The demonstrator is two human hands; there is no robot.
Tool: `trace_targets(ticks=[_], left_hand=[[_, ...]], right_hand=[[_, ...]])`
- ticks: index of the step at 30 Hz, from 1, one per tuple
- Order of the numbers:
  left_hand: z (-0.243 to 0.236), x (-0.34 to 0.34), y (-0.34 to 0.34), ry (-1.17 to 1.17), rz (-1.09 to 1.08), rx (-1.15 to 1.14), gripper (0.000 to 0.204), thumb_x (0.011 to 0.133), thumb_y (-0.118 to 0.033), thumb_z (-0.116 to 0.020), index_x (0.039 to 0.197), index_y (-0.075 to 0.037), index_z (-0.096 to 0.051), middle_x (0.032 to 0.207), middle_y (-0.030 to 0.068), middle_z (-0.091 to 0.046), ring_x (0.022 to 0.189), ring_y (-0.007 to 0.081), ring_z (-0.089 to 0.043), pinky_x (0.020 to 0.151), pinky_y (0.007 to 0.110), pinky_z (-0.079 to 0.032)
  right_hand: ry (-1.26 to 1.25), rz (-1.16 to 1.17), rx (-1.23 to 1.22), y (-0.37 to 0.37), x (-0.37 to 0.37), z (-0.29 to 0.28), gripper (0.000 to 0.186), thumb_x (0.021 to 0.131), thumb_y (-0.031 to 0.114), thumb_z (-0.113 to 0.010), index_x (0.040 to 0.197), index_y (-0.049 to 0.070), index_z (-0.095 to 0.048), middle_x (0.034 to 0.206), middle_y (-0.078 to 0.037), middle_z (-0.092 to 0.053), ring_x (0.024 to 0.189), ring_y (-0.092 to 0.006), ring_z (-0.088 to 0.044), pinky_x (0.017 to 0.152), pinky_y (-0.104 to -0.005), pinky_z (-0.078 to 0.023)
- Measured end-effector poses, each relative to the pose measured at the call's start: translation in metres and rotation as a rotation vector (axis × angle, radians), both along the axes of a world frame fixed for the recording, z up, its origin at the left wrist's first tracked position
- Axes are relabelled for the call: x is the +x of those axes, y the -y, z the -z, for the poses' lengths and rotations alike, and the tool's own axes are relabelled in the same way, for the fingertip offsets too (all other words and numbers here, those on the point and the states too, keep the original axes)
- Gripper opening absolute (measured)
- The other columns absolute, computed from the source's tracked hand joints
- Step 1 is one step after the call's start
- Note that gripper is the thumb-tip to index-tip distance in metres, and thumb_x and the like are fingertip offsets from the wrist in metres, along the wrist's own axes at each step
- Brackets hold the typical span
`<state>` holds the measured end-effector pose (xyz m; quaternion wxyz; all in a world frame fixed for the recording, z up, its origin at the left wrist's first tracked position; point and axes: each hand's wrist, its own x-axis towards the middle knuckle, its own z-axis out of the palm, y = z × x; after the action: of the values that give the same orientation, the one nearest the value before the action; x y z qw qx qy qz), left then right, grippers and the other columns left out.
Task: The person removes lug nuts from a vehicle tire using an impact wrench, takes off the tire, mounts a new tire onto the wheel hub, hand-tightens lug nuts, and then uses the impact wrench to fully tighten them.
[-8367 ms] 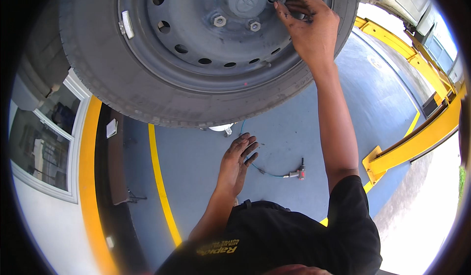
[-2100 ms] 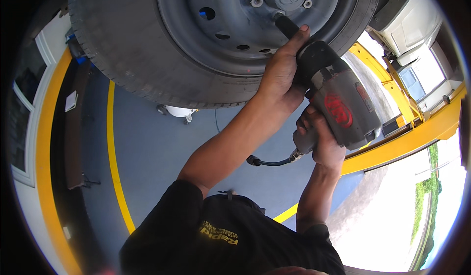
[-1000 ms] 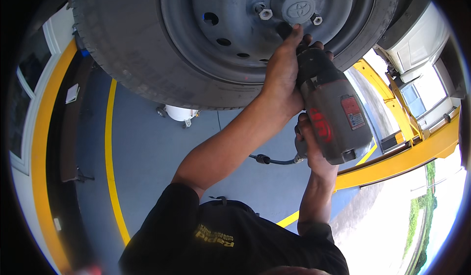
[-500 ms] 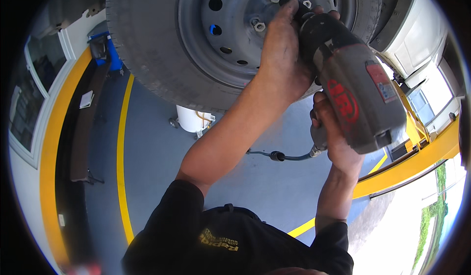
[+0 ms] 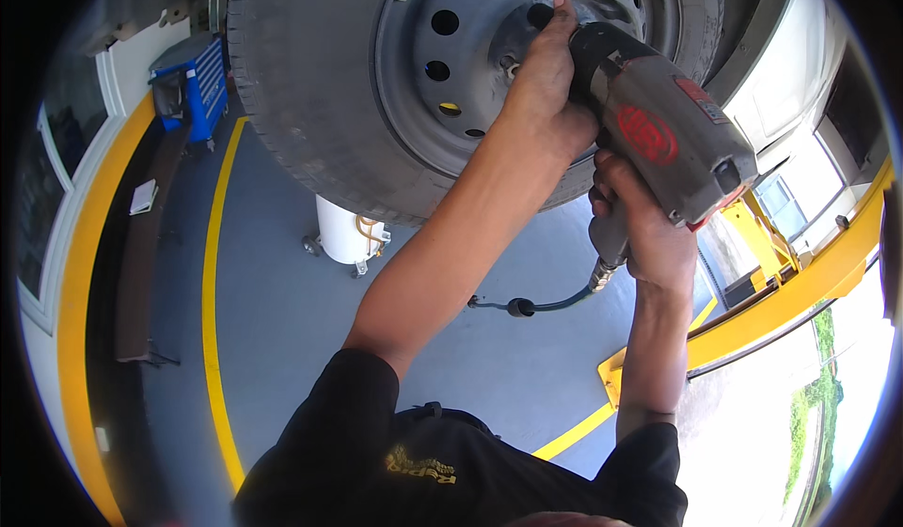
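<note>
An air impact wrench (image 5: 673,127), dark grey with a black nose, points up and away at the hub of a raised wheel. My right hand (image 5: 654,221) is wrapped round its grip, below the body. My left hand (image 5: 550,94) supports the nose from the left, its thumb stretched up toward the hub; its other fingers are hidden behind the wrench. The wheel has a black tyre (image 5: 301,104) on a grey steel rim (image 5: 409,85) with round holes. One lug nut (image 5: 510,63) shows left of my hand. The socket and the other nuts are hidden.
An air hose (image 5: 560,302) runs left from the grip. Under the tyre stands a white wheeled tank (image 5: 343,235). A blue tool cart (image 5: 202,85) and a brown bench (image 5: 146,254) line the left side. Yellow lift arms (image 5: 785,306) cross on the right, beside a white vehicle panel (image 5: 785,66).
The view has shifted, bringing the wheel slightly right in the picture. The wrench nose and socket tip, seen at a nut before, are now partly behind my left hand. Both hands keep their hold.
</note>
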<state>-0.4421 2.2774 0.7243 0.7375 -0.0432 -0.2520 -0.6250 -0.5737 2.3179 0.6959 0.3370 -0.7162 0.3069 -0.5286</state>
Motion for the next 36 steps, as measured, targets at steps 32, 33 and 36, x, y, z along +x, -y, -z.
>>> trace_targets(ticks=[32, 33, 36], left_hand=[[-0.007, -0.045, 0.054, -0.098, 0.084, 0.058, 0.052, 0.104, -0.054, -0.05, 0.122, -0.005, -0.053, 0.106, 0.0111, -0.067, 0.094, 0.0266, -0.066, 0.095, 0.049, -0.052], [-0.006, -0.047, 0.052, -0.103, 0.071, 0.05, 0.051, 0.104, -0.054, -0.05, 0.12, -0.005, -0.053, 0.105, 0.0114, -0.068, 0.092, 0.0267, -0.066, 0.093, 0.049, -0.053], [-0.011, -0.05, 0.053, -0.271, 0.169, 0.044, 0.048, 0.106, -0.053, -0.043, 0.113, -0.007, -0.052, 0.101, 0.0127, -0.069, 0.088, 0.0256, -0.067, 0.088, 0.044, -0.055]], right_hand=[[-0.035, 0.086, -0.023, 0.034, -0.043, -0.004, 0.017, 0.087, 0.006, -0.068, 0.102, -0.003, -0.063, 0.075, -0.006, -0.057, 0.058, -0.013, -0.053, 0.053, -0.0274, -0.044], [-0.049, 0.096, -0.041, 0.037, -0.045, -0.003, 0.017, 0.088, 0.006, -0.068, 0.101, -0.003, -0.064, 0.075, -0.006, -0.058, 0.058, -0.013, -0.053, 0.053, -0.0276, -0.044], [-0.024, 0.065, 0.021, 0.033, -0.044, -0.007, 0.017, 0.087, 0.006, -0.068, 0.102, -0.003, -0.064, 0.075, -0.006, -0.058, 0.059, -0.0127, -0.054, 0.053, -0.0281, -0.044]])
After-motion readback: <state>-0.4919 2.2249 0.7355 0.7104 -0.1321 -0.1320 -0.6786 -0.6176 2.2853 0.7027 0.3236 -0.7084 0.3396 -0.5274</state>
